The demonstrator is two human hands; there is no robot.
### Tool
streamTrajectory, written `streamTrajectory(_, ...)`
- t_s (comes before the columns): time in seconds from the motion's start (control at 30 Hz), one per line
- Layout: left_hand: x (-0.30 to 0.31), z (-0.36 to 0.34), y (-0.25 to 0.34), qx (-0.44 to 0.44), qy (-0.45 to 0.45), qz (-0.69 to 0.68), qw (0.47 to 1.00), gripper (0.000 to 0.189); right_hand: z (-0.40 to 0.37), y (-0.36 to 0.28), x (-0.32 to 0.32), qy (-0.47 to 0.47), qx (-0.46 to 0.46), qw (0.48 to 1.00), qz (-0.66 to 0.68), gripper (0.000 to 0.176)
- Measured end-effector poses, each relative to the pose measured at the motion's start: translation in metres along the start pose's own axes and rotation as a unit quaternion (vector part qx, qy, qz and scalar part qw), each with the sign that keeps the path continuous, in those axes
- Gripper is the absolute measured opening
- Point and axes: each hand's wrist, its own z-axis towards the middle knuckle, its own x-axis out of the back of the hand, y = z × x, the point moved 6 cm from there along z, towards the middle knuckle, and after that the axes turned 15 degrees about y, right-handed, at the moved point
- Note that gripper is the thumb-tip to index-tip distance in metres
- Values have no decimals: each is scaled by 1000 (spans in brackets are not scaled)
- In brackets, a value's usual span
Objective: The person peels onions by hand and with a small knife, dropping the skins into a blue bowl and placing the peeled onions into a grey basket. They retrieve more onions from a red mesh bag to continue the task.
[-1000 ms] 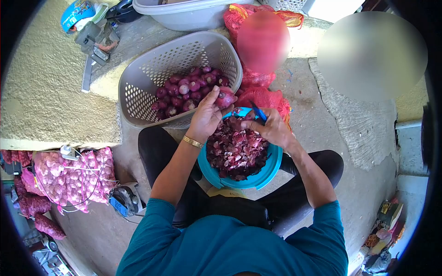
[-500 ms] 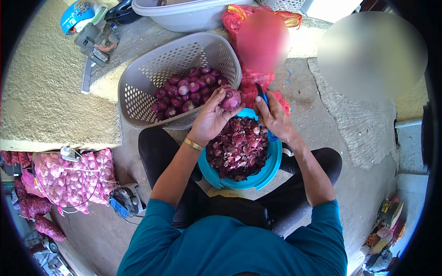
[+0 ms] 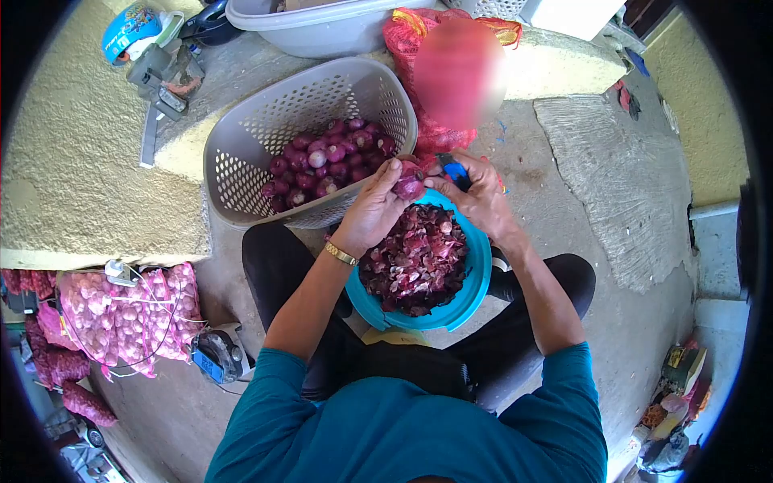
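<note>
My left hand (image 3: 373, 205), with a gold watch at its wrist, holds a red onion (image 3: 409, 182) above the turquoise basin (image 3: 478, 278). Fingers of my right hand (image 3: 481, 193) are closed round a blue and black tool (image 3: 454, 171), and its thumb reaches the onion's right side. The tool's blade cannot be made out. Loose dark red onion skins (image 3: 415, 258) fill much of the basin between my legs. Just beyond my left hand, a grey perforated basket (image 3: 233, 182) contains several purple onions (image 3: 317, 158).
A red mesh sack (image 3: 439, 133) lies right of the basket, with a grey tub (image 3: 322, 32) behind. Pink mesh bags of bulbs (image 3: 121, 318) and a scale with a display (image 3: 219, 354) are at the left. Assorted items (image 3: 672, 410) lie at the lower right.
My right hand has moved left to the onion, turning the blue tool. The onion sits slightly lower, now between both hands. The camera view has shifted slightly.
</note>
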Motion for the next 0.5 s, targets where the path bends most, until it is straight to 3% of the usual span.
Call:
streamTrajectory(0.07,-1,1,-4,1,-10,-4,1000,38,3,-7,-4,-1,123,992,-27,14)
streamTrajectory(0.5,7,2,-9,29,-12,-19,999,32,2,-7,-10,-50,128,988,-70,14)
